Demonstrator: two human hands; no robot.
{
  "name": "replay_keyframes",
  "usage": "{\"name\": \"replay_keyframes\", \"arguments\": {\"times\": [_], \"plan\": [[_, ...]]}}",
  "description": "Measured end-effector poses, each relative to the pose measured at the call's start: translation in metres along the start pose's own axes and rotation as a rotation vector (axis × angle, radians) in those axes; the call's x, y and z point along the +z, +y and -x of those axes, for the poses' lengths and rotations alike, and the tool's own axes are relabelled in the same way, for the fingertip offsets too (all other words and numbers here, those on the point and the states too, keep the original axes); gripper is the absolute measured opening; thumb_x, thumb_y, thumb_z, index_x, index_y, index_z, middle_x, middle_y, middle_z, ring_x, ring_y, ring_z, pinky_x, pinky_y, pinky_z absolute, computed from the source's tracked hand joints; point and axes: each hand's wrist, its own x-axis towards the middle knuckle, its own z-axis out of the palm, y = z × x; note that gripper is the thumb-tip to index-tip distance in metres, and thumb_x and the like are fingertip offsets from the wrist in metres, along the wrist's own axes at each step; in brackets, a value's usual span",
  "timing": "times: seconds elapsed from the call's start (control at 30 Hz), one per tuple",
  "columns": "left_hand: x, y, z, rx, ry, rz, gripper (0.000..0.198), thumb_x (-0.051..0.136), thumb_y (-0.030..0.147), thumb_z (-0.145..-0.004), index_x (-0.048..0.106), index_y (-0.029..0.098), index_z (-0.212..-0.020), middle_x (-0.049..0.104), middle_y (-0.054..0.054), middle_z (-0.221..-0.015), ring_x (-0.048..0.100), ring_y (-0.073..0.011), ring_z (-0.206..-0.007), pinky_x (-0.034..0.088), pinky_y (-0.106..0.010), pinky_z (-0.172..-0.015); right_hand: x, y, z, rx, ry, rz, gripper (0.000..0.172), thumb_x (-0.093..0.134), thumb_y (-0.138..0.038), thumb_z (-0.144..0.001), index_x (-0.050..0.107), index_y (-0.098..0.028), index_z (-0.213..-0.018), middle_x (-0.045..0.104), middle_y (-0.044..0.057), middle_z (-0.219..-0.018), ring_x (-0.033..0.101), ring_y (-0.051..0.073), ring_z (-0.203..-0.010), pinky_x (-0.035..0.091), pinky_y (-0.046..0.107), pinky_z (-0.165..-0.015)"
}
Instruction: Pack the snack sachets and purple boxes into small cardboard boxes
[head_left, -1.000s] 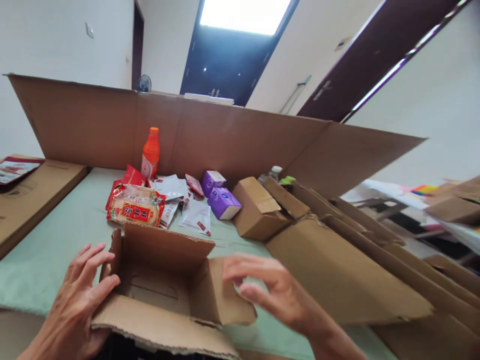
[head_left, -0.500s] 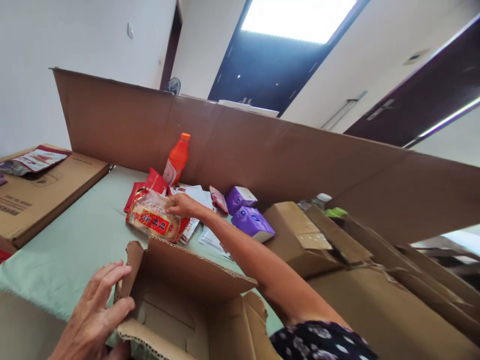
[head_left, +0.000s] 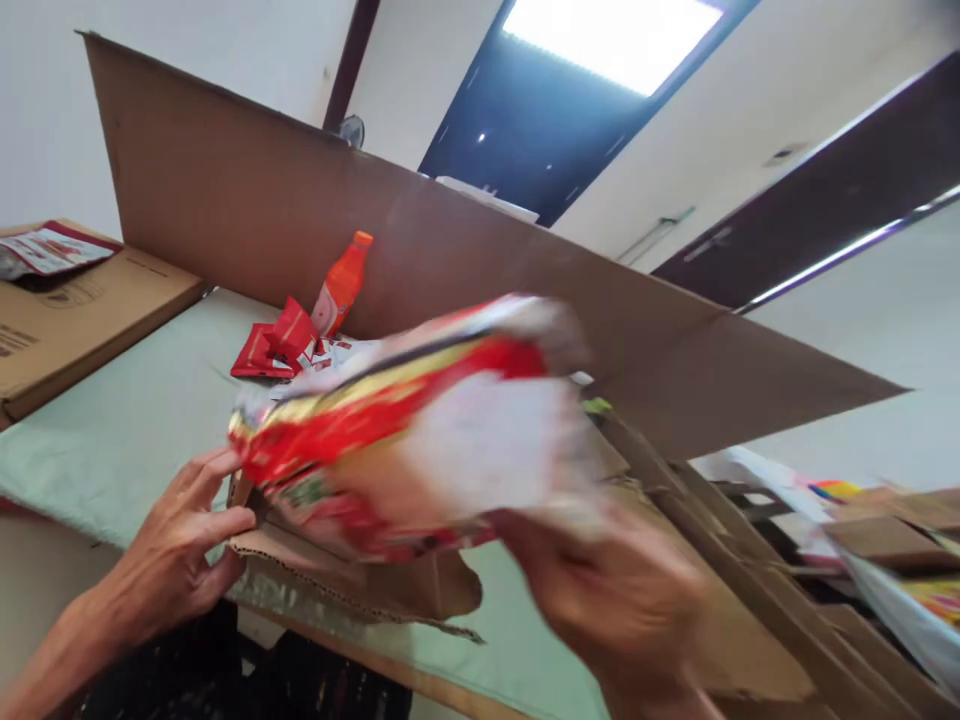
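My right hand [head_left: 622, 590] is closed on the lower right corner of a red, gold and clear rice cracker bag [head_left: 465, 450]. Motion smears both the bag and the hand. Tilted, the bag hangs above the open cardboard box [head_left: 375, 585] and hides most of it. With thumb and fingers, my left hand [head_left: 191, 530] grips the box's left corner flap. Beyond the bag, an orange bottle [head_left: 343, 285] stands against the cardboard panel, with red packets [head_left: 277, 345] beside it. White packets [head_left: 341, 350] are partly covered by the bag.
A tall brown cardboard panel [head_left: 247, 210] runs along the back of the pale green tabletop [head_left: 150, 400]. At left, a flat carton [head_left: 142, 290] carries a printed pouch [head_left: 56, 248]. More cardboard boxes [head_left: 720, 600] crowd the right side.
My right hand has lifted the rice cracker bag off the table and brought it right and nearer, over the box. My left hand stays at the box's corner. The view has shifted.
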Motion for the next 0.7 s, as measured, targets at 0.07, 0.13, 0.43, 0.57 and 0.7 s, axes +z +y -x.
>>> {"name": "replay_keyframes", "arguments": {"times": [0.07, 0.13, 0.43, 0.57, 0.7], "plan": [[0.0, 0.001, 0.001, -0.006, -0.006, -0.005, 0.024, 0.049, 0.009, -0.086, 0.067, 0.022, -0.092, 0.044, -0.009, -0.147, 0.044, -0.03, -0.137, 0.047, -0.047, -0.109, 0.018, -0.009, 0.001, -0.107, -0.181, 0.028, 0.019, 0.058, -0.011, -0.096, 0.073, -0.022, -0.095, 0.074, 0.005, -0.087, 0.069, 0.017, -0.071, 0.055, 0.027, -0.062], [-0.001, 0.001, 0.003, -0.019, -0.003, -0.007, 0.023, 0.048, 0.009, -0.086, 0.067, 0.022, -0.092, 0.043, -0.009, -0.148, 0.045, -0.0292, -0.137, 0.047, -0.047, -0.109, 0.031, -0.009, -0.004, -0.115, -0.379, 0.069, 0.025, 0.049, -0.012, -0.099, 0.069, -0.02, -0.086, 0.071, 0.004, -0.08, 0.066, 0.014, -0.065, 0.051, 0.024, -0.06], [-0.004, 0.005, 0.005, -0.046, -0.03, 0.003, 0.024, 0.048, 0.008, -0.086, 0.065, 0.022, -0.095, 0.042, -0.009, -0.15, 0.044, -0.0255, -0.14, 0.048, -0.043, -0.11, -0.001, 0.006, -0.022, -0.067, -0.584, 0.129, 0.031, 0.044, -0.013, -0.1, 0.056, -0.02, -0.072, 0.06, 0.0, -0.071, 0.054, 0.011, -0.057, 0.039, 0.023, -0.056], [0.001, 0.009, 0.003, -0.055, -0.039, 0.033, 0.025, 0.048, 0.008, -0.086, 0.066, 0.023, -0.094, 0.041, -0.008, -0.152, 0.044, -0.0258, -0.141, 0.047, -0.041, -0.111, 0.014, -0.002, -0.021, 0.026, -0.814, 0.284, 0.028, 0.046, -0.008, -0.095, 0.064, -0.019, -0.077, 0.066, 0.003, -0.076, 0.061, 0.014, -0.065, 0.039, 0.025, -0.061], [0.004, 0.012, -0.002, -0.067, -0.08, 0.042, 0.024, 0.049, 0.01, -0.088, 0.067, 0.024, -0.095, 0.041, -0.007, -0.153, 0.046, -0.025, -0.139, 0.046, -0.038, -0.112, 0.051, -0.009, -0.023, 0.083, -1.222, 0.379, 0.025, 0.05, -0.003, -0.09, 0.071, -0.017, -0.087, 0.074, 0.007, -0.089, 0.068, 0.018, -0.076, 0.035, 0.028, -0.06]]}}
